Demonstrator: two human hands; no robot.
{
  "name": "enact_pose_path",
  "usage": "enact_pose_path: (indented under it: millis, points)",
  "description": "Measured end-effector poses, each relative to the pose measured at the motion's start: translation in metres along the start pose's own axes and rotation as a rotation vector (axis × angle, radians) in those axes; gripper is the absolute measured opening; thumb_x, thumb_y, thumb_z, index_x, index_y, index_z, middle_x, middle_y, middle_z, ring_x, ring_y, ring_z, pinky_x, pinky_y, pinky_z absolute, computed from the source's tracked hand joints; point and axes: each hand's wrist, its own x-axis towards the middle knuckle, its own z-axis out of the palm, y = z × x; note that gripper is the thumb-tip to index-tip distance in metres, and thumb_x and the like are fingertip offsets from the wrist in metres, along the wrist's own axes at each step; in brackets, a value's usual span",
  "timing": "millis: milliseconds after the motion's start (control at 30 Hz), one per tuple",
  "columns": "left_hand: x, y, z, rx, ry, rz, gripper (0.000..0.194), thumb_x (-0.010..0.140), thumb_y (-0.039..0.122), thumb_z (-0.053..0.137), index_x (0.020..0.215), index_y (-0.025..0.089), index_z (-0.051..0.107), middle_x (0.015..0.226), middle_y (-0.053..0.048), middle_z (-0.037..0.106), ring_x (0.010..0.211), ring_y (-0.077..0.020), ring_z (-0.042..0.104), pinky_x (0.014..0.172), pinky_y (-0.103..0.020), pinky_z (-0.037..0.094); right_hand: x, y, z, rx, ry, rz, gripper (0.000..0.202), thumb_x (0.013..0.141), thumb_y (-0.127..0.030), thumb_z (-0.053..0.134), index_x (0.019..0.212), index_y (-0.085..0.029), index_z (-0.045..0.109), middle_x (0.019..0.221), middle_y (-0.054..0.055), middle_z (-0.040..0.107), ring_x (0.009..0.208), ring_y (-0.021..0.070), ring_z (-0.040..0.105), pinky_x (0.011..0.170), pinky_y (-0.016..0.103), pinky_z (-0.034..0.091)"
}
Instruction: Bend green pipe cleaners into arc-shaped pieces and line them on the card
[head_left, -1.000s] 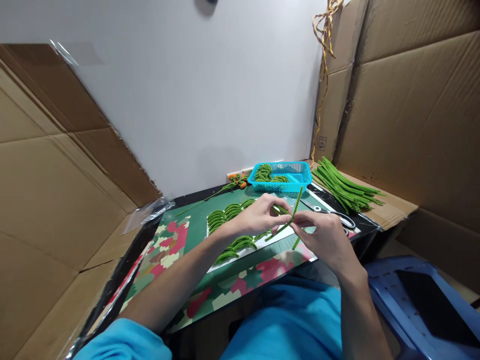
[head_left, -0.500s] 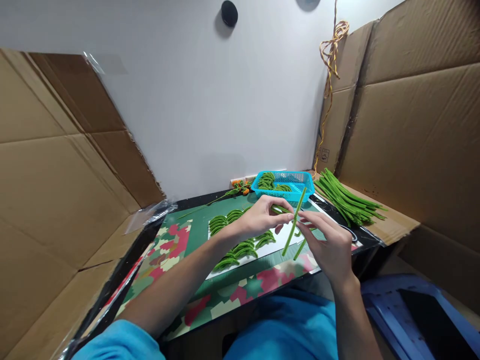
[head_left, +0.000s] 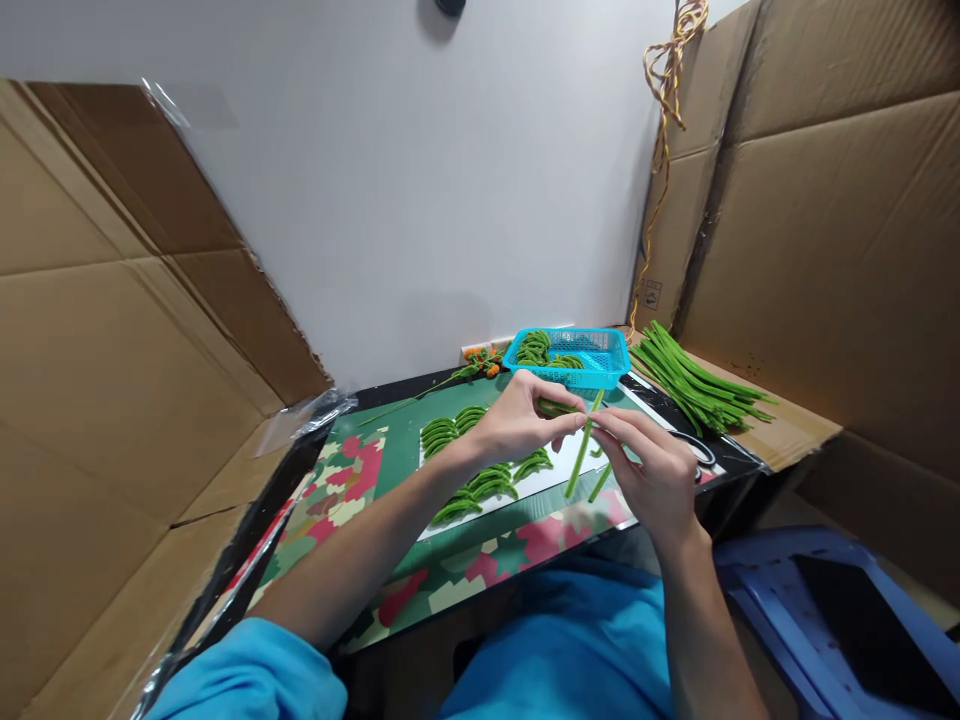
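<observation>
Over the right part of the table my hands meet, fingertips close together. My left hand [head_left: 525, 420] is closed, pinching green fuzzy pipe cleaners. Closed as well, my right hand [head_left: 652, 460] has its thumb and fingers at the crossing of the same pieces. One green pipe cleaner [head_left: 578, 464] slants down between the hands, its upper end rising above the fingertips. A second end shows below my right fingers. Bent green pipe-cleaner pieces [head_left: 491, 484] lie in rows on a white sheet [head_left: 534, 491] beneath my left forearm.
A blue plastic basket [head_left: 607, 380] holds more bent pieces at the back. Straight green pipe cleaners [head_left: 690, 385] are bundled at the right. An orange flower with a green stem [head_left: 480, 365] lies left of the basket. Scissors handles [head_left: 701, 450] show beside my right hand. Cardboard panels [head_left: 840, 260] flank the table.
The view has tilted down slightly. My hands stay together; the slanting pipe cleaner's top now sticks up less above my fingers, and more of the scissors handles shows.
</observation>
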Motion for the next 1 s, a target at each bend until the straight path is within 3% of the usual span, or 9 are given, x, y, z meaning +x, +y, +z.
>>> enact_pose_path:
  millis: [100,367,500,667,767,833,933,1000]
  points:
    - [-0.003,0.005,0.0,0.071,0.013,0.076,0.023,0.091,0.033,0.078,0.092,0.011,0.083,0.076,-0.006,0.07,0.054,-0.0103,0.061,0.048,-0.021,0.044,0.0,-0.001,0.001,0.059,-0.016,0.04,0.02,0.102,-0.011,0.064,0.113,-0.023,0.076,0.104,0.007,0.081,0.093,0.02,0.079,0.084,0.031,0.063]
    - [-0.006,0.009,0.006,0.204,0.069,0.229,0.019,0.097,0.026,0.069,0.091,0.013,0.082,0.075,-0.004,0.063,0.063,-0.011,0.055,0.051,-0.023,0.038,0.003,-0.011,0.005,0.168,0.029,0.183,0.021,0.105,-0.017,0.057,0.104,-0.024,0.077,0.096,0.007,0.079,0.086,0.0203,0.076,0.079,0.033,0.062]
    - [-0.006,0.01,0.005,0.337,0.078,0.389,0.016,0.097,0.019,0.067,0.09,0.014,0.08,0.079,-0.006,0.067,0.067,-0.0127,0.057,0.058,-0.026,0.041,0.004,-0.019,0.01,0.334,0.048,0.41,0.019,0.104,-0.026,0.061,0.091,-0.022,0.074,0.079,0.004,0.069,0.069,0.0178,0.065,0.065,0.031,0.055]
    - [-0.01,0.012,0.003,0.577,-0.037,0.541,0.023,0.1,0.014,0.056,0.088,0.015,0.075,0.079,-0.005,0.065,0.068,-0.0132,0.056,0.062,-0.027,0.043,0.009,-0.011,0.004,0.751,-0.052,0.679,0.032,0.094,-0.042,0.075,0.074,-0.019,0.067,0.066,-0.001,0.054,0.059,0.0127,0.048,0.052,0.026,0.039]
    - [-0.011,0.013,0.007,0.609,-0.073,0.526,0.027,0.102,0.016,0.053,0.086,0.017,0.074,0.077,-0.005,0.064,0.067,-0.0134,0.055,0.063,-0.027,0.043,0.011,-0.004,-0.003,0.959,-0.184,0.805,0.039,0.089,-0.049,0.078,0.069,-0.018,0.065,0.058,-0.004,0.046,0.051,0.0092,0.037,0.045,0.024,0.031]
    - [-0.01,0.012,0.01,0.53,-0.028,0.489,0.024,0.101,0.021,0.058,0.087,0.017,0.076,0.077,-0.006,0.066,0.067,-0.0136,0.056,0.062,-0.027,0.044,0.012,-0.003,-0.005,0.952,-0.205,0.829,0.037,0.088,-0.049,0.079,0.074,-0.017,0.069,0.058,-0.004,0.048,0.049,0.0088,0.038,0.044,0.024,0.032]
    - [-0.006,0.009,0.012,0.281,0.075,0.338,0.018,0.097,0.027,0.068,0.09,0.015,0.08,0.076,-0.005,0.067,0.062,-0.0122,0.059,0.056,-0.025,0.045,0.011,-0.005,-0.005,0.723,-0.079,0.737,0.03,0.091,-0.043,0.079,0.079,-0.018,0.071,0.061,-0.002,0.057,0.05,0.0108,0.048,0.045,0.024,0.04]
    - [-0.003,0.007,0.011,0.102,0.11,0.2,0.02,0.094,0.031,0.074,0.089,0.013,0.08,0.074,-0.004,0.065,0.055,-0.0103,0.059,0.051,-0.024,0.044,0.009,-0.007,-0.004,0.468,0.058,0.575,0.018,0.095,-0.035,0.077,0.086,-0.02,0.074,0.073,0.001,0.067,0.058,0.0139,0.06,0.053,0.027,0.051]
